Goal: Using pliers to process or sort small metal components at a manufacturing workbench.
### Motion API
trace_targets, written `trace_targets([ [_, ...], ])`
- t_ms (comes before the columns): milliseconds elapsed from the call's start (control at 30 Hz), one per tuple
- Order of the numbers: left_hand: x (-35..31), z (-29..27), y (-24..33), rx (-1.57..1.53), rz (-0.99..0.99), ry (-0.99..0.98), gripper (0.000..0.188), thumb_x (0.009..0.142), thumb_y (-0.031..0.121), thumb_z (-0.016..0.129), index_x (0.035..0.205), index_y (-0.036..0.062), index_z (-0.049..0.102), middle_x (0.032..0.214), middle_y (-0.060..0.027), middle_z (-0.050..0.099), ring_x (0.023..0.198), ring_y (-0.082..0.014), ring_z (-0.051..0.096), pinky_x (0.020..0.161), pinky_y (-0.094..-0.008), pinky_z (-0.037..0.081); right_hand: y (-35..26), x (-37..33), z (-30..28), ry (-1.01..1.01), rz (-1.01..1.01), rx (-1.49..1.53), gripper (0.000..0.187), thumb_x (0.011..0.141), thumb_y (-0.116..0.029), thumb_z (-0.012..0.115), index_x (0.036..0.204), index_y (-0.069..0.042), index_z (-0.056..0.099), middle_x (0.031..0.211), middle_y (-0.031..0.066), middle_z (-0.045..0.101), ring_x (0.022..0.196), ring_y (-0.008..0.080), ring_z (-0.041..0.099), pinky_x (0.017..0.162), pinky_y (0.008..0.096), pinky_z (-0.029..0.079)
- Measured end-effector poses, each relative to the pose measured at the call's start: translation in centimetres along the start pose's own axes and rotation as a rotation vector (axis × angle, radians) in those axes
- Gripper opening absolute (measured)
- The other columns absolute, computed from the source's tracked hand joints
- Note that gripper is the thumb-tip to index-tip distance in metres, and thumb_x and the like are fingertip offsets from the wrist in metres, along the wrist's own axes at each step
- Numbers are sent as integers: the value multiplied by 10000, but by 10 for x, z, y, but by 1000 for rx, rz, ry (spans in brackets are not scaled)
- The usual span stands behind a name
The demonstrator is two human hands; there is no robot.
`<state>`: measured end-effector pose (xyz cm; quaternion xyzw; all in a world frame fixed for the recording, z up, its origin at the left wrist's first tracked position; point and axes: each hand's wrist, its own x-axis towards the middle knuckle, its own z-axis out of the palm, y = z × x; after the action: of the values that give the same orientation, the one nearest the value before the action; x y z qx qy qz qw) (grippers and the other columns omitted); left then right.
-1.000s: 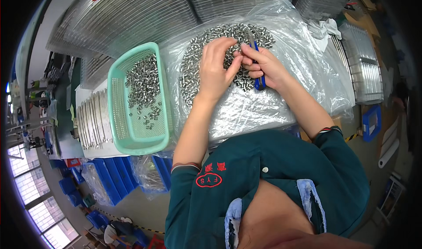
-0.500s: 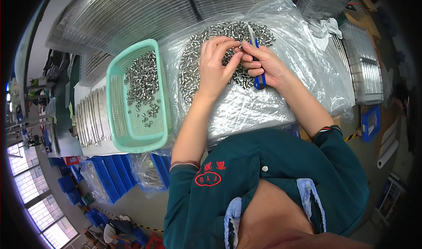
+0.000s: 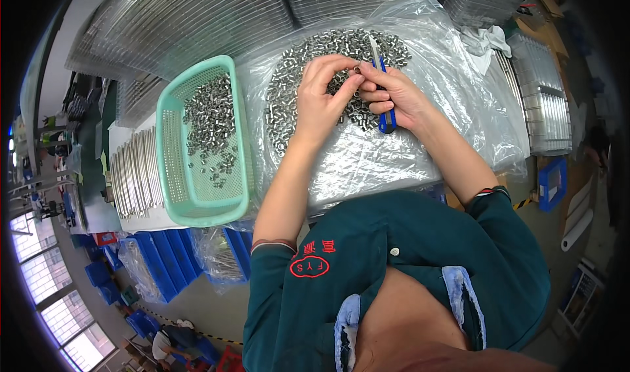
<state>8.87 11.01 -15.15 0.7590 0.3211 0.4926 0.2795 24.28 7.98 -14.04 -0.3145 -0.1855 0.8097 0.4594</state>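
Observation:
Over a pile of small metal sleeves, my two hands meet at the fingertips. Thumb and forefinger of my left hand pinch one small metal sleeve, mostly hidden by the fingers. My right hand has its curled fingers around a blue utility knife, its blade pointing away from me. The right thumb and forefinger also touch the pinched sleeve. To the left stands a mint-green plastic basket with many loose sleeves on its bottom.
Clear plastic sheeting lies under the pile. Metal rods lie left of the basket. Stacked clear trays line the back, with more trays and a white cloth at right. Blue bins sit below the table edge.
Both hands stay nearly in place, with a slight shift of the fingertips around the sleeve. The knife remains in the right hand. The view has shifted slightly.

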Motion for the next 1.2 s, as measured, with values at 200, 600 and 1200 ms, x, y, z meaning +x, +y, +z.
trace_targets([
  [200, -1, 0, -2, -50, -28, 15, 127, 770, 59, 634, 890, 21, 622, 961, -90, 577, 858, -150, 566, 743, -249, 462, 0, -1, 0, -7, 14, 40, 151, 858, -230, 563, 835, -87, 519, 642, -56, 458, 451, -26, 343, 341, 113, 266],
  [600, 1, -1, 7, -680, -423, 94, 209, 831, 54, 568, 1031, -7, 570, 989, -97, 605, 889, -114, 561, 802, -224, 433, -4, -4, 4, -17, -74, -50, 299, 896, -318, 480, 988, -34, 506, 676, -37, 465, 464, -17, 330, 356, 114, 262],
  [1200, 4, -7, 0, -613, -434, 208, 171, 797, 42, 615, 951, 15, 547, 889, -50, 591, 849, -111, 567, 756, -223, 444, -10, -2, 0, 317, -1015, -1523, 219, 785, -259, 601, 939, -109, 642, 800, 50, 591, 755, 208, 553, 674, 313, 436],
])
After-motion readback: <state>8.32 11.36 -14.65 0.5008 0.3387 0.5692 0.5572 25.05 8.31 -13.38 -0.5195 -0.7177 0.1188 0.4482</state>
